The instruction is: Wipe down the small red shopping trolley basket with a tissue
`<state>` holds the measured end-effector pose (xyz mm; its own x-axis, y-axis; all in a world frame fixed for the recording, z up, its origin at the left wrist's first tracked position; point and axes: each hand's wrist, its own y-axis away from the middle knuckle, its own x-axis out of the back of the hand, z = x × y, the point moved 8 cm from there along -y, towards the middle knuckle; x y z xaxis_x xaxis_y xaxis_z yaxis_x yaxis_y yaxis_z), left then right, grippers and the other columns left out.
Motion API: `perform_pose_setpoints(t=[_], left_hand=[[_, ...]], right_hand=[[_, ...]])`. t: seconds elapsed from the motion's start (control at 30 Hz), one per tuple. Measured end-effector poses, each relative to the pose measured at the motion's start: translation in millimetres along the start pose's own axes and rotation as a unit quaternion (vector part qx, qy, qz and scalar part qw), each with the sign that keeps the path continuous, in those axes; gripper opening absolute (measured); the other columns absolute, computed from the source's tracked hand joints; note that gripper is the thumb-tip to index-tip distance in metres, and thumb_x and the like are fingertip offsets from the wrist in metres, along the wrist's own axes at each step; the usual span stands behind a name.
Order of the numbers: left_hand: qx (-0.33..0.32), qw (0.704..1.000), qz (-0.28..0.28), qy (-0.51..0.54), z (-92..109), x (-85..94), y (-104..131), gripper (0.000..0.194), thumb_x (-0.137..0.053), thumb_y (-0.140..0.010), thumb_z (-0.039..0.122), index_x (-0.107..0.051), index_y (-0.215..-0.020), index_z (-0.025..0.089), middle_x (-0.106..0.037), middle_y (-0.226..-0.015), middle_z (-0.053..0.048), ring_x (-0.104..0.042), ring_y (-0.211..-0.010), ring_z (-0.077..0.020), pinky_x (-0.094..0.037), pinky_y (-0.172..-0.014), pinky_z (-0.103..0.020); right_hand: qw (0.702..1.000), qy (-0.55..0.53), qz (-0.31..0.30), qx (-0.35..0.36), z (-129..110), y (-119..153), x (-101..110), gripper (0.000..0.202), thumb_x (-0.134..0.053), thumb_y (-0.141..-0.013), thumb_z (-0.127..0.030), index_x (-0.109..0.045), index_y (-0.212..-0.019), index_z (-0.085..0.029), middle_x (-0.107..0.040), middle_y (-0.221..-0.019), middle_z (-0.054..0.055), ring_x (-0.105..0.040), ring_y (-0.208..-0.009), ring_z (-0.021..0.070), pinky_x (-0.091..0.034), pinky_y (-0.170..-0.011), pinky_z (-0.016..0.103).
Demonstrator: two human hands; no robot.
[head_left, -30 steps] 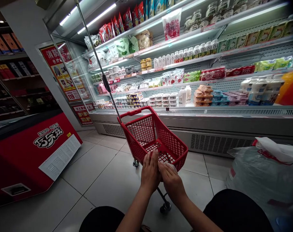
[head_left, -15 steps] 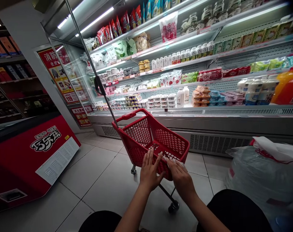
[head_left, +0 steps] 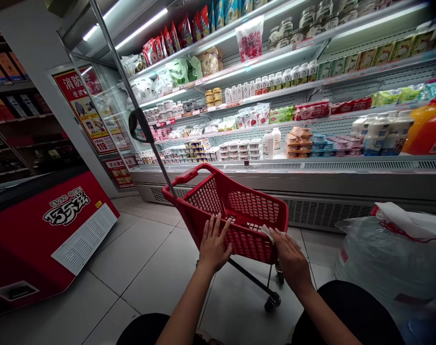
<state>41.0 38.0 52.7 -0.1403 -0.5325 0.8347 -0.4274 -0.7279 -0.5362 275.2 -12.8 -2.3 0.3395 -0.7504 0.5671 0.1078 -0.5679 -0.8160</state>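
Note:
A red plastic shopping cart (head_left: 189, 216) with grid walls stands before me, its basket holding nothing that I can see. On its near side lies my left hand (head_left: 213, 245), flat with fingers spread against the wall and rim. At the right end of the near rim, my right hand (head_left: 292, 261) presses a white cloth or tissue (head_left: 267, 234) over the corner. Most of that cloth is hidden under the fingers. A metal pole (head_left: 130, 91) with a black loop handle (head_left: 139, 125) rises from the cart's handle end.
Behind the cart runs a refrigerated shelf (head_left: 347, 165) stocked with bottles, cups and pouches. To the left stands a red chest freezer (head_left: 27, 254). A plastic-wrapped bundle (head_left: 379, 254) sits at the right by my knee. Pale tiles (head_left: 139, 258) cover the floor.
The cart has turned, its near side now facing me more broadly. My right hand has slid right along the rim with the cloth, while my left hand has shifted slightly left and up.

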Motion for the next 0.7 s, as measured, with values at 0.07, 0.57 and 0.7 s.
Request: perform_pose_setpoints(t=[0.07,0.57,0.7], left_hand=[[-0.008,1.000,0.000,0.004,7.5,-1.8,-2.1,0.089,-0.065,-0.093,0.046,-0.019,-0.167,0.029,-0.020,-0.174,-0.009,-0.020,-0.160,-0.0313,-0.014,-0.131,-0.053],[0.006,0.999,0.036,-0.037,-6.2,18.6,-7.6,0.086,-0.068,-0.089,0.034,-0.028,-0.165,0.034,-0.021,-0.174,0.001,-0.007,-0.161,-0.0379,-0.012,-0.132,-0.057],[0.026,0.999,0.038,-0.024,-10.1,21.2,-8.5,0.088,-0.073,-0.086,0.032,-0.031,-0.163,0.041,-0.012,-0.176,0.001,0.000,-0.160,-0.0435,-0.018,-0.129,-0.062]], right_hand=[[1.000,0.009,0.001,-0.009,-2.6,-5.0,-2.4,0.065,-0.033,-0.103,-0.003,-0.027,-0.165,-0.022,-0.061,-0.149,0.008,-0.060,-0.135,0.0232,-0.043,-0.120,0.047],[0.997,0.041,-0.022,0.054,-4.7,-25.2,-12.4,0.069,-0.033,-0.102,-0.004,-0.023,-0.166,-0.028,-0.049,-0.160,0.002,-0.046,-0.147,0.0219,-0.036,-0.124,0.046],[0.999,0.046,0.000,-0.011,20.5,-18.2,-12.3,0.066,-0.034,-0.102,-0.006,-0.030,-0.164,-0.030,-0.054,-0.156,0.003,-0.050,-0.145,0.0244,-0.037,-0.121,0.048]])
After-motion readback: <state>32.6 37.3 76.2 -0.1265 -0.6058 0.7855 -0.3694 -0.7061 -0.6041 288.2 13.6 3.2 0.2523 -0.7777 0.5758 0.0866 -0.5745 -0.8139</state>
